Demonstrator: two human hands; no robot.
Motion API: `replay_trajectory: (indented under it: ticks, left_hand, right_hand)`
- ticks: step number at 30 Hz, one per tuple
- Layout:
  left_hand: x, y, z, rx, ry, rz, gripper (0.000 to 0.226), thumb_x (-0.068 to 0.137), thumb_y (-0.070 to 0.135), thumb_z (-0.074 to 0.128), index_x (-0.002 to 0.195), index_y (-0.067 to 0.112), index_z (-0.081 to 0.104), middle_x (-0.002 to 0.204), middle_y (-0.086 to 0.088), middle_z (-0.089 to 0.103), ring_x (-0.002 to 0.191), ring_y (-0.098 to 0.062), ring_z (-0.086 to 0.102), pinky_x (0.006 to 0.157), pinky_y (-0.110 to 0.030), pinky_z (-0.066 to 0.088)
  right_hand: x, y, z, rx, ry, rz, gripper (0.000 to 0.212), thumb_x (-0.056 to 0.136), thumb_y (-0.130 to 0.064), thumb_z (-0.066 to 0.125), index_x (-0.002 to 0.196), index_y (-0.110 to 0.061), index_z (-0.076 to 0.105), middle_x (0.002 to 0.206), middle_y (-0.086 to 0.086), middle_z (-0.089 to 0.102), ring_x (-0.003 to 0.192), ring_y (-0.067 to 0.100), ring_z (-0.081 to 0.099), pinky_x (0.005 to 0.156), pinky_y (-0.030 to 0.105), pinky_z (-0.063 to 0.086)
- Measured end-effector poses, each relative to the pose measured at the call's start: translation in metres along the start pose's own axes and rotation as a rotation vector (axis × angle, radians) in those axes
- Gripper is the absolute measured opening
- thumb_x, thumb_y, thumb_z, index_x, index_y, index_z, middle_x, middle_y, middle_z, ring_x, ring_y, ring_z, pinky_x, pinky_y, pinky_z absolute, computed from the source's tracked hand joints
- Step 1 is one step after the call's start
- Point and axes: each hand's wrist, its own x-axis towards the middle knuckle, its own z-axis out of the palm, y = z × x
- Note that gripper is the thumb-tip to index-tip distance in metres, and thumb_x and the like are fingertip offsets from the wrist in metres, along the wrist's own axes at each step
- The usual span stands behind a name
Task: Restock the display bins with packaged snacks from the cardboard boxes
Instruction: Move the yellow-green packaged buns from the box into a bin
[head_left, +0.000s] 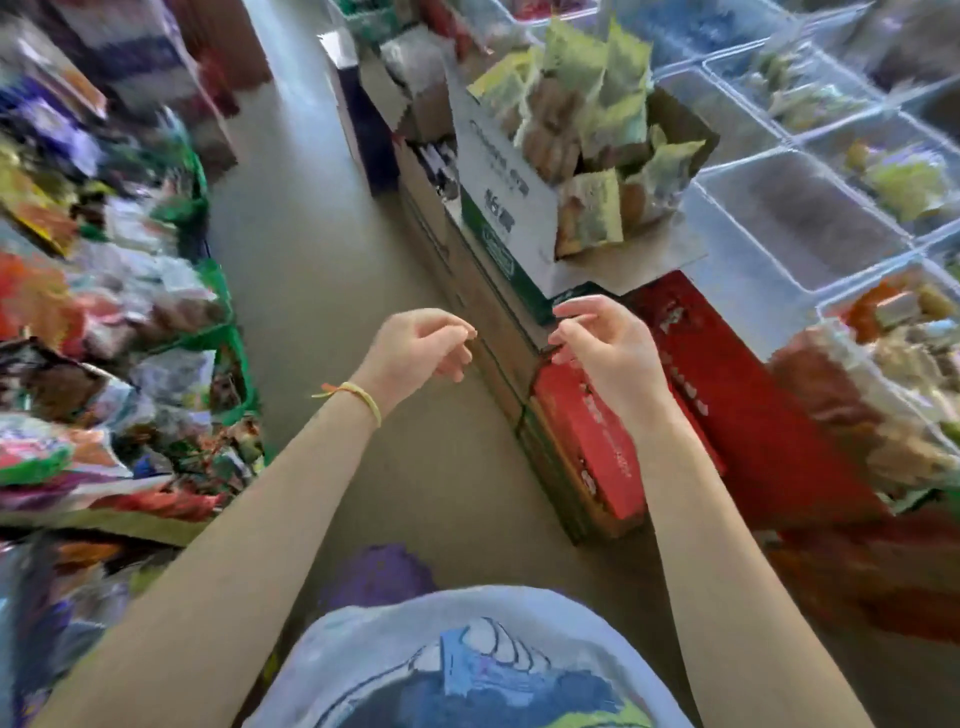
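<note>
An open white and green cardboard box (506, 208) stands on stacked boxes ahead of me, full of pale green snack packets (589, 208). Clear plastic display bins (800, 218) run along the right; the nearest middle one looks nearly bare, others hold mixed packets. My left hand (415, 348) hovers over the aisle floor, its fingers loosely curled and holding nothing. My right hand (605, 348) hangs in front of the box stack just below the open box, fingers loosely curled and also holding nothing. The picture is blurred.
Red cartons (597, 441) and brown boxes (498, 338) are stacked low on the right of the aisle. Green baskets of colourful snack bags (156, 312) line the left. The grey floor (311, 260) runs between them, with more boxes (374, 104) farther back.
</note>
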Motion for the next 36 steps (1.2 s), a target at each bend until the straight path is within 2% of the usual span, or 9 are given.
replay_trajectory:
  ticks: [4, 10, 14, 17, 25, 29, 31, 33, 36]
  left_hand:
    - [0.08, -0.015, -0.047, -0.06, 0.054, -0.031, 0.013, 0.095, 0.007, 0.058, 0.094, 0.007, 0.072, 0.079, -0.013, 0.071, 0.059, -0.013, 0.065, 0.056, -0.016, 0.05]
    - [0.225, -0.009, -0.121, -0.03, -0.061, 0.039, 0.011, 0.094, 0.015, 0.061, 0.098, 0.016, 0.072, 0.08, -0.005, 0.074, 0.067, -0.019, 0.069, 0.071, -0.032, 0.058]
    - [0.31, 0.019, -0.147, 0.005, -0.158, 0.088, 0.013, 0.094, 0.017, 0.06, 0.101, 0.016, 0.071, 0.083, -0.004, 0.074, 0.071, -0.015, 0.069, 0.068, -0.022, 0.054]
    - [0.362, 0.035, -0.144, 0.044, -0.221, 0.145, 0.013, 0.093, 0.02, 0.062, 0.102, 0.018, 0.071, 0.088, 0.0, 0.074, 0.074, -0.009, 0.069, 0.067, -0.017, 0.052]
    - [0.492, 0.078, -0.099, 0.145, -0.341, 0.252, 0.012, 0.091, 0.02, 0.065, 0.1, 0.02, 0.072, 0.091, -0.002, 0.073, 0.078, -0.012, 0.067, 0.073, -0.029, 0.056]
    - [0.552, 0.109, -0.069, 0.199, -0.365, 0.278, 0.022, 0.087, 0.022, 0.066, 0.109, 0.021, 0.069, 0.101, 0.001, 0.071, 0.088, -0.016, 0.066, 0.079, -0.034, 0.057]
    - [0.578, 0.118, -0.056, 0.259, -0.432, 0.308, 0.035, 0.086, 0.026, 0.065, 0.121, 0.021, 0.065, 0.107, 0.003, 0.068, 0.095, -0.015, 0.066, 0.085, -0.036, 0.056]
    - [0.598, 0.124, -0.042, 0.288, -0.497, 0.278, 0.032, 0.089, 0.026, 0.066, 0.12, 0.018, 0.067, 0.108, 0.001, 0.069, 0.097, -0.016, 0.067, 0.09, -0.039, 0.054]
    - [0.615, 0.13, -0.029, 0.23, -0.532, 0.254, 0.023, 0.089, 0.029, 0.07, 0.094, 0.006, 0.071, 0.087, -0.002, 0.07, 0.082, -0.019, 0.065, 0.078, -0.034, 0.055]
  right_hand:
    - [0.091, -0.02, 0.037, -0.115, -0.059, -0.053, 0.01, 0.094, -0.015, 0.063, 0.101, -0.019, 0.066, 0.091, 0.001, 0.071, 0.071, 0.016, 0.071, 0.074, 0.032, 0.056]
    - [0.202, -0.053, 0.09, -0.183, 0.091, -0.024, 0.012, 0.094, -0.013, 0.061, 0.09, -0.024, 0.062, 0.087, -0.002, 0.068, 0.073, 0.013, 0.07, 0.071, 0.024, 0.054]
    - [0.255, -0.069, 0.103, -0.174, 0.192, 0.054, 0.006, 0.095, -0.016, 0.062, 0.093, -0.021, 0.064, 0.088, -0.002, 0.069, 0.081, 0.015, 0.069, 0.069, 0.028, 0.055]
    - [0.287, -0.069, 0.098, -0.175, 0.312, 0.11, 0.008, 0.093, -0.016, 0.062, 0.094, -0.023, 0.066, 0.089, -0.001, 0.069, 0.086, 0.016, 0.067, 0.076, 0.036, 0.057]
    - [0.402, -0.058, 0.051, -0.062, 0.631, 0.137, 0.035, 0.093, -0.011, 0.062, 0.124, -0.018, 0.049, 0.105, -0.01, 0.056, 0.092, -0.001, 0.057, 0.072, 0.003, 0.043]
    - [0.461, -0.045, 0.021, -0.023, 0.736, 0.145, 0.044, 0.094, -0.014, 0.065, 0.134, -0.012, 0.045, 0.115, -0.008, 0.05, 0.102, 0.005, 0.052, 0.084, 0.005, 0.04]
    - [0.482, -0.034, 0.01, -0.028, 0.688, 0.178, 0.033, 0.094, -0.019, 0.067, 0.126, -0.015, 0.056, 0.116, -0.006, 0.059, 0.106, 0.01, 0.058, 0.092, 0.018, 0.047]
    - [0.496, -0.029, 0.003, -0.076, 0.615, 0.194, 0.007, 0.093, -0.025, 0.069, 0.099, -0.023, 0.07, 0.103, -0.002, 0.072, 0.1, 0.02, 0.067, 0.092, 0.039, 0.054]
    - [0.51, -0.042, 0.0, 0.017, 0.599, 0.144, 0.014, 0.093, -0.023, 0.069, 0.079, -0.027, 0.069, 0.081, -0.011, 0.072, 0.082, 0.011, 0.066, 0.085, 0.038, 0.055]
